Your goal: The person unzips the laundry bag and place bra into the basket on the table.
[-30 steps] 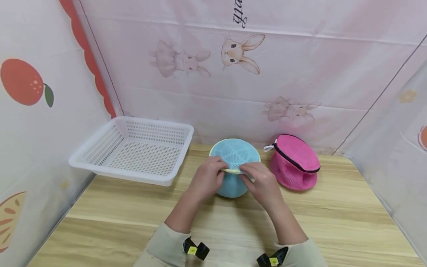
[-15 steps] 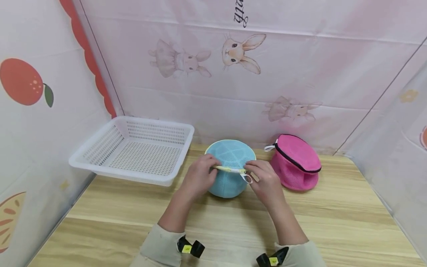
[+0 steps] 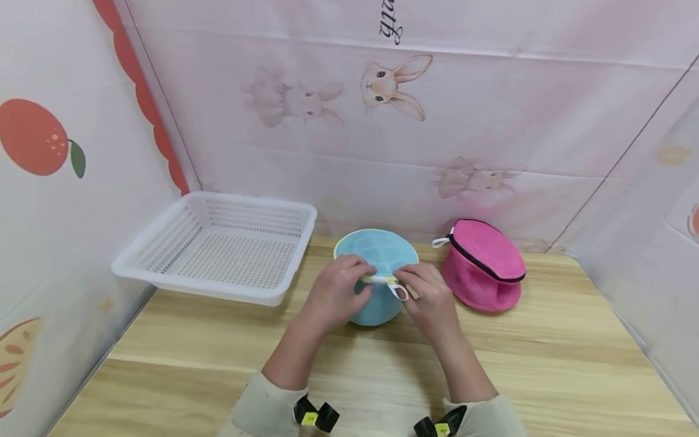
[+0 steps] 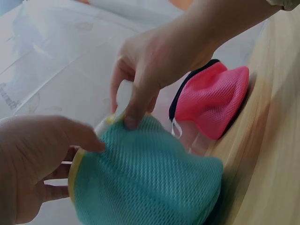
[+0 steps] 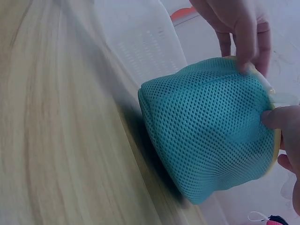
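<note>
A blue mesh laundry bag with a yellow zipped rim stands on the table between my hands. My left hand pinches the zipped edge at the front, also seen in the left wrist view, thumb on the mesh. Close by on the right, my right hand pinches the same edge at the zip's end. A white loop hangs there beside its fingers. In the right wrist view the blue mesh side faces the camera, with a hand at the top and another at the right edge. The bag's inside is hidden.
To the right stands a pink mesh bag with a black zipped rim and a white loop, lid closed. A white perforated basket sits at the left back. Printed cloth walls enclose the wooden table.
My left hand slid left along the rim, then came back toward the right hand. The bag shifted slightly left, and the white loop came into fuller view. Pink bag and basket stayed put.
</note>
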`<state>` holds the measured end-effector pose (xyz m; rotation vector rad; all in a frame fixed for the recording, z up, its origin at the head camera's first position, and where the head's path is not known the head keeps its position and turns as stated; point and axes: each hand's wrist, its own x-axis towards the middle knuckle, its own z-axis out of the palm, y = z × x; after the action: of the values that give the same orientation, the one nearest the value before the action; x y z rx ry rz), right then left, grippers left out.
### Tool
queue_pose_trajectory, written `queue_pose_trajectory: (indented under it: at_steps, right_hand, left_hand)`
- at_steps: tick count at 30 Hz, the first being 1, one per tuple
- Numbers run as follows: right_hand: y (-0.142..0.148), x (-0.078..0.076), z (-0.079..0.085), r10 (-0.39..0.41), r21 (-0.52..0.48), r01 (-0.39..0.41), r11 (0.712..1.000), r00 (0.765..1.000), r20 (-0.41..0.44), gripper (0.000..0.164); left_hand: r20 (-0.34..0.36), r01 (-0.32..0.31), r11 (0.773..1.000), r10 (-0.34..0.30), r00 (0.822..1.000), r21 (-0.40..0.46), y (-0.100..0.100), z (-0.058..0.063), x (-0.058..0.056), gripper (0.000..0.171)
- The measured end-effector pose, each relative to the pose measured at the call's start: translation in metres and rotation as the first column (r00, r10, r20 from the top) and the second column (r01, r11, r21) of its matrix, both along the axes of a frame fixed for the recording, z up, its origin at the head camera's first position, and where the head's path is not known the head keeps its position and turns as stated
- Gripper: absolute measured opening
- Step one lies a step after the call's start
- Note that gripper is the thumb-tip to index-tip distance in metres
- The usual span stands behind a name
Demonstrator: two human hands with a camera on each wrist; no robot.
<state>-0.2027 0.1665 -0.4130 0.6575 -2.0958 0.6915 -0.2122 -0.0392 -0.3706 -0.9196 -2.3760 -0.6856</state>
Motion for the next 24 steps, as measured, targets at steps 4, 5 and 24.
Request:
queue_pose_trajectory:
  at_steps: [4, 5, 24]
  right_hand:
    - [-0.004, 0.001, 0.000, 0.012, 0.026, -0.011, 1.000, 1.000, -0.005, 0.022]
    - [-0.004, 0.002, 0.001, 0.011, 0.028, -0.011, 1.000, 1.000, -0.005, 0.022]
    - [-0.016, 0.014, 0.013, 0.039, -0.115, -0.026, 0.993, 0.994, 0.106, 0.018]
  left_hand:
    - [-0.041, -0.006, 1.000, 0.006, 0.999, -0.014, 0.007, -0.001, 0.003, 0.021]
    - [-0.045, -0.016, 1.000, 0.015, 0.999, -0.012, 0.009, -0.001, 0.003, 0.020]
    - [-0.056, -0.022, 0.999, 0.020, 0.998, -0.037, 0.010, 0.000, 0.005, 0.010]
